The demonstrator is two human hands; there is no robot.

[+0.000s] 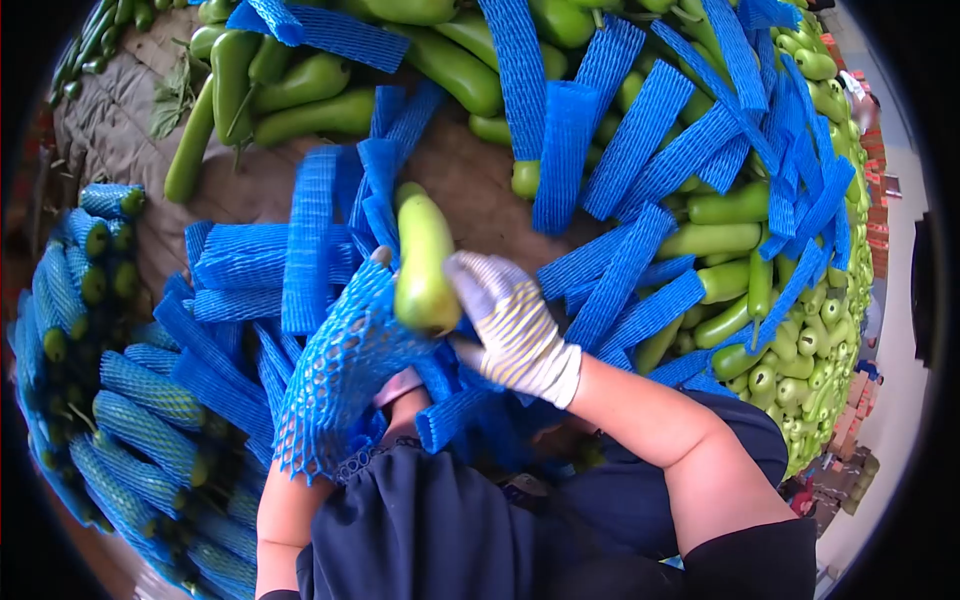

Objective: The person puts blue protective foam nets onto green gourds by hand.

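Observation:
A pale green bottle gourd (424,250) stands nearly upright between my hands, its wide end toward me. A blue foam net sleeve (340,350) is stretched over my left hand (378,318) and down the wrist. One gloved fingertip pokes out of the net beside the gourd; the other left fingers are largely hidden, with the hand closed against the gourd's left side. My right hand (512,325), in a white and yellow striped glove, grips the gourd's right side near the wide end.
Loose blue net sleeves (312,240) lie in front of me and across the bare gourds (710,240) at right. Netted gourds (150,430) are stacked at left. More bare gourds (310,85) rest on a brown cloth (130,90). A large gourd pile (810,370) extends far right.

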